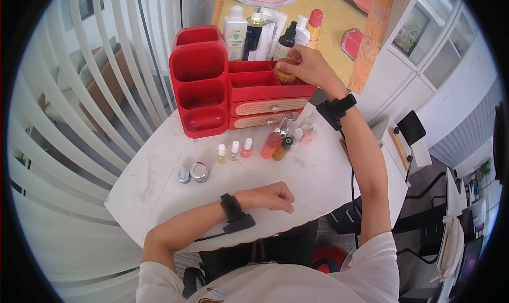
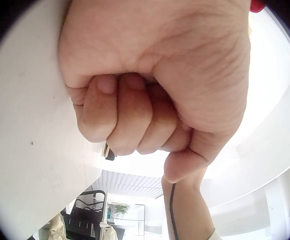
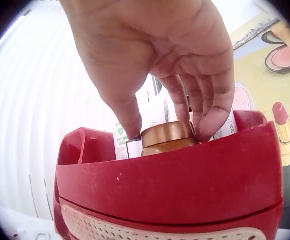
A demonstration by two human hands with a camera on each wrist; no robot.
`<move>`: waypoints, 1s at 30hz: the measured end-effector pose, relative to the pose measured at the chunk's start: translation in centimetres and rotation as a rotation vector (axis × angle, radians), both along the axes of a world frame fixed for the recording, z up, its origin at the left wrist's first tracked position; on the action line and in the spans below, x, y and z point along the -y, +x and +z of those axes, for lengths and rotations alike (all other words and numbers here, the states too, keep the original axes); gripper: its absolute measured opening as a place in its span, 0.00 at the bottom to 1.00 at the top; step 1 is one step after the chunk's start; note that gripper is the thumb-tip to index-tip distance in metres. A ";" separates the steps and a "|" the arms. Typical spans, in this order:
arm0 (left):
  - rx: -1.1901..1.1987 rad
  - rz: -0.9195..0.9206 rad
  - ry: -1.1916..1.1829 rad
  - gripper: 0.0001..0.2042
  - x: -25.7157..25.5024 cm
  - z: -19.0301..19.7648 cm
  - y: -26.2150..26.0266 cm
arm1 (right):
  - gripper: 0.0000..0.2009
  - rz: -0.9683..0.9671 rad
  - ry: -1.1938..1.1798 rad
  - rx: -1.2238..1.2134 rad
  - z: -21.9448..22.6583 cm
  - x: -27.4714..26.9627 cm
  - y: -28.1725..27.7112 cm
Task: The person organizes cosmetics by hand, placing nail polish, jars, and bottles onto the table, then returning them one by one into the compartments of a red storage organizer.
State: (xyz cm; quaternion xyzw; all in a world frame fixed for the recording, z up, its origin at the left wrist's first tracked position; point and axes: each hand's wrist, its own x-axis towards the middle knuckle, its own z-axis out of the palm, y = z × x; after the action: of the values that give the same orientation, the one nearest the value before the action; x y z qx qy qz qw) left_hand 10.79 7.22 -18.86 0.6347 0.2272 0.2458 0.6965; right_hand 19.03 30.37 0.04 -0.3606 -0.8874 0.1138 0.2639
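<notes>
A jar with a gold-brown lid (image 1: 285, 77) (image 3: 167, 132) sits partly down in the upper right compartment of a red organizer (image 1: 249, 94) (image 3: 170, 185). Above it, my right hand (image 1: 313, 67) (image 3: 160, 55) pinches the lid between thumb and fingers; the organizer's wall hides the jar's lower part in the right wrist view. Near the front edge of the white table, my left hand (image 1: 268, 197) (image 2: 150, 90) rests with its fingers curled into a fist, and no object shows in it.
Tall bottles, among them a white one (image 1: 235, 32), stand behind the organizer. Small nail polish bottles (image 1: 235, 151), two round jars (image 1: 199, 172) and a cluster of bottles (image 1: 271, 145) are on the white table (image 1: 143, 181) in front. A painted board (image 1: 339, 16) is at the back.
</notes>
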 end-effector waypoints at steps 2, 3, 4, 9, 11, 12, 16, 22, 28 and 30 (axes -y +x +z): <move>-0.001 0.003 0.008 0.24 0.0 -0.1 0.0 | 0.25 0.028 0.007 0.003 0.2 0.2 0.3; -0.002 0.004 0.015 0.23 0.0 -0.1 0.0 | 0.25 0.054 0.012 0.007 0.3 0.3 0.4; -0.001 0.003 0.014 0.23 0.0 0.0 0.0 | 0.25 0.053 0.011 0.008 0.2 0.3 0.4; -0.018 0.015 0.019 0.23 0.1 0.3 0.0 | 0.23 0.087 -0.007 -0.062 -0.1 0.0 0.3; -0.019 0.006 0.015 0.22 0.0 0.3 0.0 | 0.23 0.102 -0.014 -0.059 -0.2 -0.3 0.3; -0.018 -0.003 0.011 0.20 0.0 0.3 0.0 | 0.22 0.117 -0.020 -0.055 -0.2 -0.5 0.4; -0.012 0.005 0.006 0.23 0.1 0.1 0.0 | 0.23 0.150 -0.063 -0.049 -0.2 -1.0 0.5; -0.024 0.009 0.019 0.23 0.1 0.1 0.1 | 0.22 0.154 -0.027 -0.053 -0.2 -0.5 0.6; -0.022 0.012 0.045 0.23 0.1 0.2 0.1 | 0.21 0.034 0.029 -0.074 2.2 2.8 1.3; -0.010 0.005 0.016 0.23 0.2 0.3 0.1 | 0.18 0.033 0.066 -0.079 2.6 3.8 1.8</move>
State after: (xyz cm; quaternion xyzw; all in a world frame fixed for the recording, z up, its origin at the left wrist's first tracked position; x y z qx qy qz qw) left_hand 10.86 7.06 -18.52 0.6407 0.2303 0.2463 0.6898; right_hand 20.84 26.60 2.61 -0.3321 -0.8854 0.1031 0.3085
